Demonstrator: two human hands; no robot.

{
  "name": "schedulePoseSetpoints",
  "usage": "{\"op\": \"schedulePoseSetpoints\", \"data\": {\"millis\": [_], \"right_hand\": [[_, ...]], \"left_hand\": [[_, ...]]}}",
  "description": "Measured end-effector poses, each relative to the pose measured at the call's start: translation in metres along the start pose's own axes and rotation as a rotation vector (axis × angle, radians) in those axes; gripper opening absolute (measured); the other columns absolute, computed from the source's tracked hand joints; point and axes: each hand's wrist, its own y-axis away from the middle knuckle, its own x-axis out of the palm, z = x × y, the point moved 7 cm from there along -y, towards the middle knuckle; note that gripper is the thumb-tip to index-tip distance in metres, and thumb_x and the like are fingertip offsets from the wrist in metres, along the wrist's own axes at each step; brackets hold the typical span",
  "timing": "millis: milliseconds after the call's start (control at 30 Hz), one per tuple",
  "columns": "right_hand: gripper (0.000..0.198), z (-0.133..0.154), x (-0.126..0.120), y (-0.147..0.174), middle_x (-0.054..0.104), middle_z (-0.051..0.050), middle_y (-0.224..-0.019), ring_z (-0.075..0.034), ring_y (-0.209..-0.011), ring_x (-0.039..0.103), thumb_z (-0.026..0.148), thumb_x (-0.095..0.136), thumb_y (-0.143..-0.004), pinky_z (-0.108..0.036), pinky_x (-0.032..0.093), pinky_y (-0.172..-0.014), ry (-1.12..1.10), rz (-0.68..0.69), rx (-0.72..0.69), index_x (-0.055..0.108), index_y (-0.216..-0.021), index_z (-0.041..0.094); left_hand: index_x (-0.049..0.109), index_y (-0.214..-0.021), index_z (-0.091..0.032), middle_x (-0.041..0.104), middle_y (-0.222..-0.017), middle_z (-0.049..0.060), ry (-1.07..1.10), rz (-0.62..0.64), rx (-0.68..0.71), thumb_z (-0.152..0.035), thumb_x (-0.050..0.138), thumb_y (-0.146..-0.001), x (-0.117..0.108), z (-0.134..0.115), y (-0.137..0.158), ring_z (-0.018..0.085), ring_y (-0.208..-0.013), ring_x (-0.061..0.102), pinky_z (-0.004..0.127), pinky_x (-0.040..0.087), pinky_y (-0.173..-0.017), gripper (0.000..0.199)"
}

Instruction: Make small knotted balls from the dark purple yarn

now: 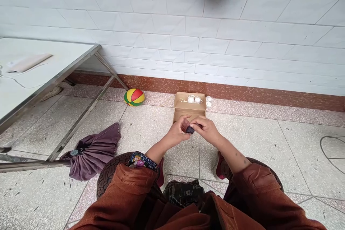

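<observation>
My left hand (pixel 178 132) curls its fingers and thumb around a small dark ball of yarn (pixel 190 129). From the other side, my right hand (pixel 207 130) pinches at the top of the same ball, its fingertips touching it. Any strand between the right fingers is too small to make out. Just beyond my hands, an open cardboard box (pixel 176 103) sits on the floor, its near part partly hidden by my fingers. Two white balls of thread (pixel 194 99) with loose ends lie in its far part. More white round pieces (pixel 208 101) rest against the box's right side.
A yellow, red and green ball (pixel 134 97) lies near the wall. At left stands a metal-framed table (pixel 78 57) with a folded cloth (pixel 29 63) on top. A purple pleated bag (pixel 93 151) lies below it. A wire loop (pixel 327 154) is at far right.
</observation>
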Motion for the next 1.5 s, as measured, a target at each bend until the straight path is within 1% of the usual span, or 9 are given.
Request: {"op": "schedulePoseSetpoints", "data": {"millis": [133,233,367,567,867,1000,1233,1367,1500], "right_hand": [[0.014,-0.018,-0.003,0.0,0.065,-0.001,-0.077,-0.016,-0.072,0.06,0.031,0.059,-0.091,-0.028,0.046,-0.068,-0.095,-0.09,0.137,0.065,-0.083,0.021],[0.016,-0.024,0.0,0.0,0.064,0.001,-0.074,-0.014,-0.067,0.058,0.032,0.057,-0.091,-0.026,0.045,-0.065,-0.142,-0.092,0.2,0.064,-0.081,0.021],[0.017,-0.026,0.003,0.001,0.061,0.001,-0.069,-0.014,-0.062,0.054,0.031,0.053,-0.091,-0.025,0.04,-0.06,-0.061,-0.077,0.205,0.061,-0.079,0.02],[0.016,-0.024,0.003,0.002,0.06,0.001,-0.07,-0.014,-0.064,0.053,0.03,0.053,-0.092,-0.025,0.04,-0.061,0.007,-0.062,0.19,0.063,-0.083,0.021],[0.023,-0.026,0.003,0.002,0.05,0.004,-0.06,-0.013,-0.057,0.045,0.038,0.055,-0.09,-0.024,0.035,-0.055,-0.111,-0.066,0.277,0.06,-0.077,0.021],[0.023,-0.025,0.002,0.002,0.052,0.004,-0.063,-0.013,-0.058,0.047,0.038,0.052,-0.092,-0.025,0.036,-0.057,-0.093,-0.068,0.275,0.059,-0.078,0.021],[0.012,-0.036,0.005,0.005,0.057,0.004,-0.064,-0.014,-0.057,0.052,0.028,0.056,-0.088,-0.025,0.037,-0.057,0.061,0.009,0.323,0.062,-0.097,0.021],[0.012,-0.029,0.01,0.005,0.065,-0.001,-0.082,-0.017,-0.078,0.06,0.023,0.054,-0.092,-0.027,0.042,-0.071,0.131,0.051,0.187,0.064,-0.088,0.021],[0.009,-0.015,0.015,0.007,0.062,-0.002,-0.085,-0.015,-0.077,0.06,0.02,0.055,-0.094,-0.025,0.043,-0.07,0.238,0.145,0.052,0.064,-0.091,0.02]], "left_hand": [[0.054,-0.13,-0.026,0.061,-0.097,0.002,0.179,0.129,-0.029,-0.016,0.075,-0.068,0.007,-0.004,0.004,0.015,-0.085,0.056,0.03,0.042,-0.08,0.067],[0.058,-0.13,-0.028,0.064,-0.114,0.005,0.308,0.147,-0.043,-0.019,0.076,-0.07,0.008,-0.002,0.003,0.019,-0.099,0.058,0.032,0.042,-0.086,0.063],[0.069,-0.115,-0.025,0.065,-0.118,0.006,0.445,0.053,-0.044,-0.017,0.076,-0.07,0.002,0.002,0.001,0.02,-0.106,0.056,0.032,0.04,-0.091,0.047],[0.068,-0.097,-0.019,0.064,-0.097,0.005,0.557,-0.073,-0.162,-0.019,0.076,-0.066,-0.004,0.01,0.002,0.015,-0.084,0.054,0.025,0.04,-0.07,0.032],[0.058,-0.086,-0.017,0.059,-0.077,-0.002,0.289,-0.102,-0.105,-0.023,0.076,-0.067,-0.007,0.008,0.0,0.011,-0.072,0.051,0.026,0.038,-0.07,0.027],[0.059,-0.091,-0.018,0.058,-0.078,-0.002,0.232,-0.088,-0.113,-0.029,0.075,-0.071,-0.007,0.008,0.0,0.011,-0.069,0.05,0.024,0.035,-0.062,0.028],[0.053,-0.096,-0.019,0.063,-0.087,0.001,0.2,-0.098,-0.159,-0.034,0.079,-0.069,-0.009,0.016,-0.001,0.016,-0.077,0.064,0.027,0.045,-0.066,0.041],[0.059,-0.103,-0.017,0.065,-0.085,0.001,0.072,-0.156,-0.141,-0.032,0.076,-0.07,-0.017,0.02,-0.003,0.014,-0.073,0.061,0.027,0.043,-0.065,0.04],[0.063,-0.109,-0.017,0.067,-0.097,0.003,0.022,-0.197,-0.078,-0.031,0.074,-0.07,-0.022,0.021,-0.006,0.015,-0.082,0.061,0.029,0.045,-0.075,0.043]]}}
